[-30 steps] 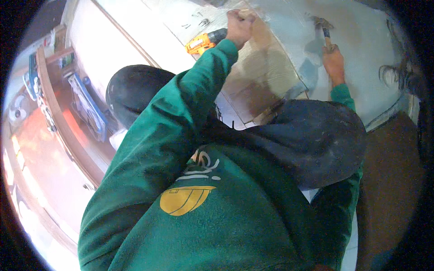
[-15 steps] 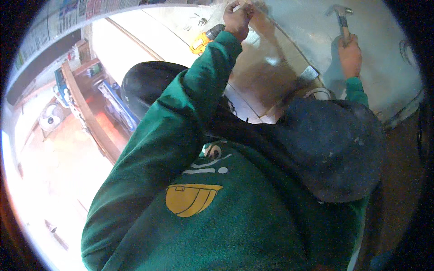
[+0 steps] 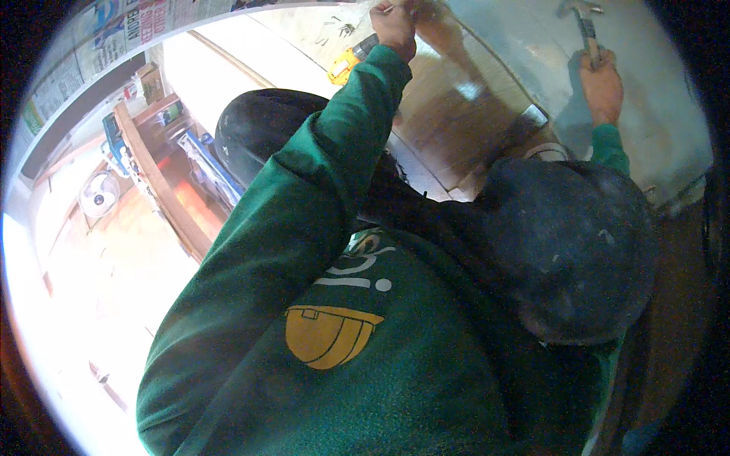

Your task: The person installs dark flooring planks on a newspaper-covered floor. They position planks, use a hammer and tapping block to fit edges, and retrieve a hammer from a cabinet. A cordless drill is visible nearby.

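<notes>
1. Right hand [image 3: 602,85], far right: fingers wrapped tight round hammer [image 3: 584,21] handle, head above fist.
2. Left hand [image 3: 395,29], far centre: fingers pinched shut at wooden board [image 3: 464,121] top edge; can't tell what's held.
3. Yellow drill [image 3: 348,62] just left of it.

Right hand [image 3: 602,82] is wrapped around the handle of a claw hammer [image 3: 582,21], gripping it low down near the end. The hammer stands pretty much upright, metal head up at the very top edge of the view, handle running straight down into the fist, all of it in front of a pale grey-blue sheet [image 3: 654,99].

Left hand [image 3: 394,29] is up high too, fingers pinched together on something small against a brown wooden panel [image 3: 456,121], too tiny to tell what it is. The panel looks glossy, tilted, with a pale edge strip running along its side, and sits between the two hands.
</notes>
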A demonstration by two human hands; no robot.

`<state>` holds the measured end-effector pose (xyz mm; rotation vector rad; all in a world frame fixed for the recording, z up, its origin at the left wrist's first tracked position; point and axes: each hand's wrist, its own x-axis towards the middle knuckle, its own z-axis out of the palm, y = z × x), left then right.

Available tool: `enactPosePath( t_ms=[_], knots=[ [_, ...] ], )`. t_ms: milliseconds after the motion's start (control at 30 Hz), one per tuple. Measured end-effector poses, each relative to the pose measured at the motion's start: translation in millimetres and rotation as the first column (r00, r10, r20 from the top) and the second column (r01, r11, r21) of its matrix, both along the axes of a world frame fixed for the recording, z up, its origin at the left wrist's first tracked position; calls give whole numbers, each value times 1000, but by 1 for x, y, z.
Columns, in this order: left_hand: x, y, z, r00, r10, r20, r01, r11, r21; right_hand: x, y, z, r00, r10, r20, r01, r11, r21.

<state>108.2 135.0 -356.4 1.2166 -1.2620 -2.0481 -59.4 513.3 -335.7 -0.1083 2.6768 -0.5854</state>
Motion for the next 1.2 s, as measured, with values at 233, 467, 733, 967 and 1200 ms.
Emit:
enactPosePath(
  t_ms=[233,467,733,967,1200],
  knots=[
    [-20,5,51,982,-157,-103,146,984,-101,3,12,-39,948,147,-282,-168,984,-52],
    [-32,-10,25,991,-118,-63,114,992,-62,3,9,-23,992,13,-127,-27,994,-107],
    [-21,-46,23,793,-188,579,469,-419,-777,1,13,-35,996,-1,-89,-3,998,-55],
    [-30,-22,15,927,-373,-46,361,918,-163,0,16,-40,995,4,-102,-11,998,-64],
    [-27,-26,19,921,-376,-100,347,910,-226,-4,12,-35,999,26,-43,-28,999,-45]
  ],
)
